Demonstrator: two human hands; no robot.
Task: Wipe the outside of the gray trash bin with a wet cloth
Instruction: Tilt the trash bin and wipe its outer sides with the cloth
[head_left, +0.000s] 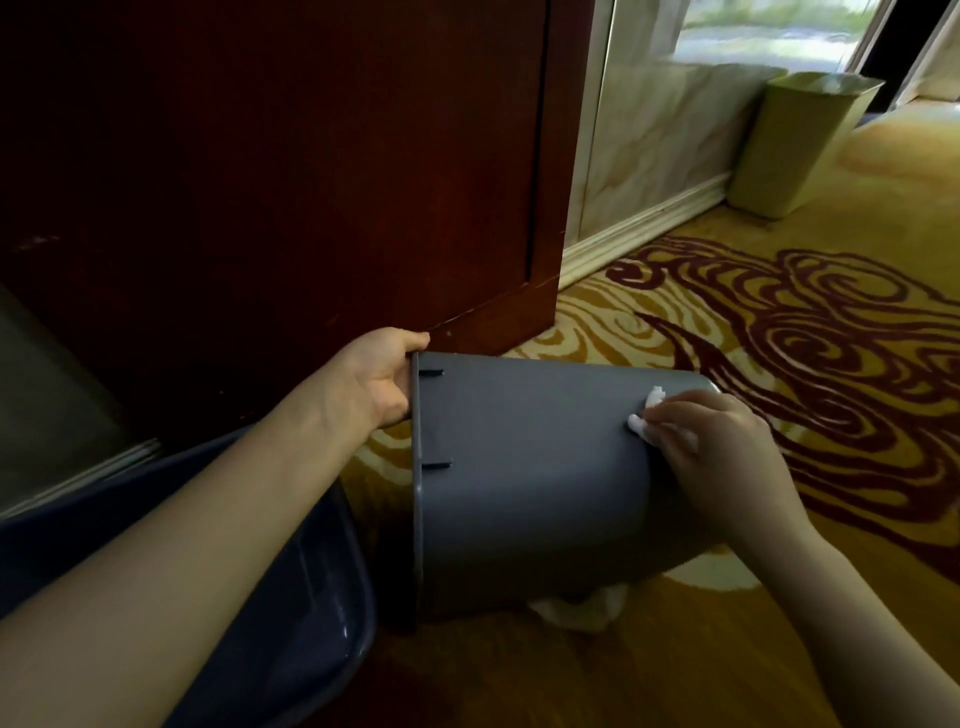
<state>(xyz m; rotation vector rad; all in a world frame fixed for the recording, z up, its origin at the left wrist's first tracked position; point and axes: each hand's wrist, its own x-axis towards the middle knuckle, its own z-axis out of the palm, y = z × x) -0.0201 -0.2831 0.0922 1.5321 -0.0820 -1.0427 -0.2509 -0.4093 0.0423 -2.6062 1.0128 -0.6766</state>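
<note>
The gray plastic trash bin (530, 478) is lying tipped on its side above the patterned gold carpet (779, 322), rim toward the person. The left hand (382, 379) is gripping the rim, its grip clamped on the edge and steadying it. The right hand (706, 431) is pressing a small white wet cloth (647, 415) against the upper wall near the base, fingers closed over it. In my judgement, even overlapping strokes toward the rim, with the bin being rotated, would cover every face. A dark blue basin (291, 613) is sitting just beside it.
</note>
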